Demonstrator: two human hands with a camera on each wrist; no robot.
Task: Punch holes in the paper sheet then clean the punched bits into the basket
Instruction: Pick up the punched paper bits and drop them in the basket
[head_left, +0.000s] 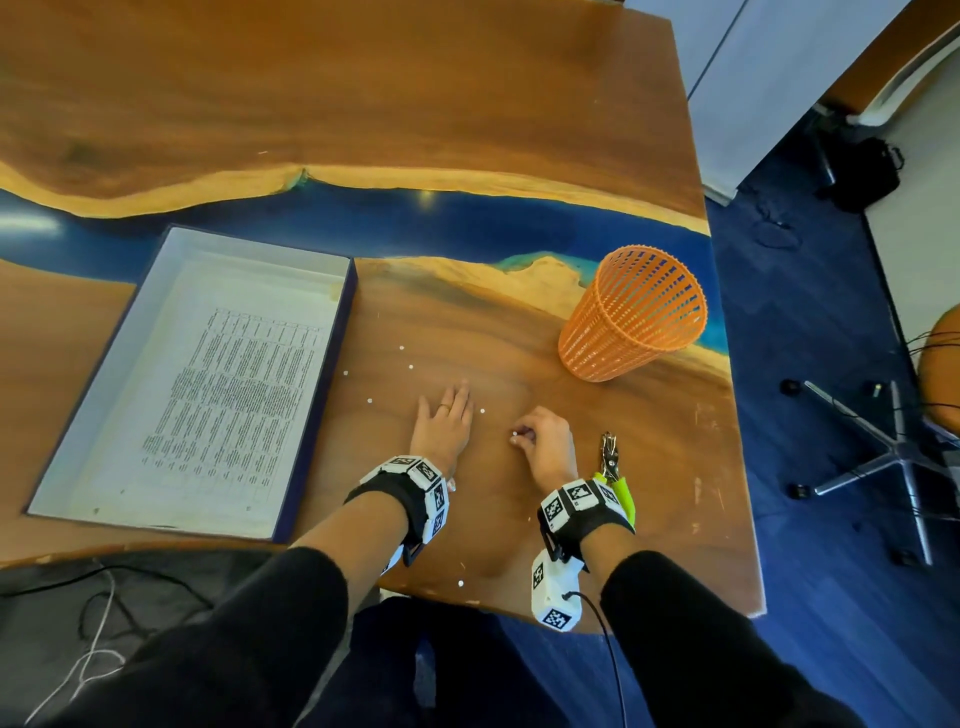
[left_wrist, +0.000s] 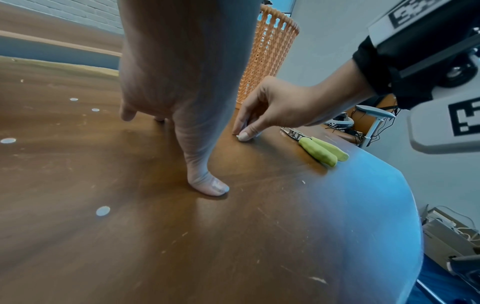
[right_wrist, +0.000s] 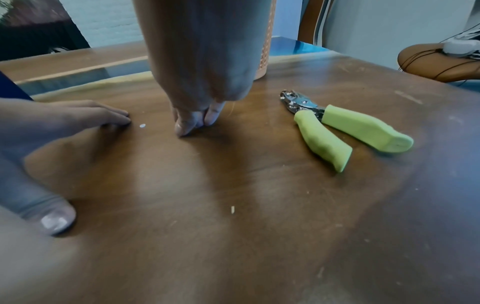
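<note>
Bits (head_left: 410, 367) of punched paper are scattered on the table (head_left: 649, 467) between the paper sheet (head_left: 234, 395) in its box (head_left: 317, 395) and the basket (head_left: 631, 314). One is being pinched against the wood by the right hand (head_left: 545, 441), fingertips together. The left hand (head_left: 444, 423) is laid flat, fingers straight. Such discs are judged featherlight and flimsy; edges are best nipped, or discs swept together. The punch (head_left: 613, 467) is left aside.
</note>
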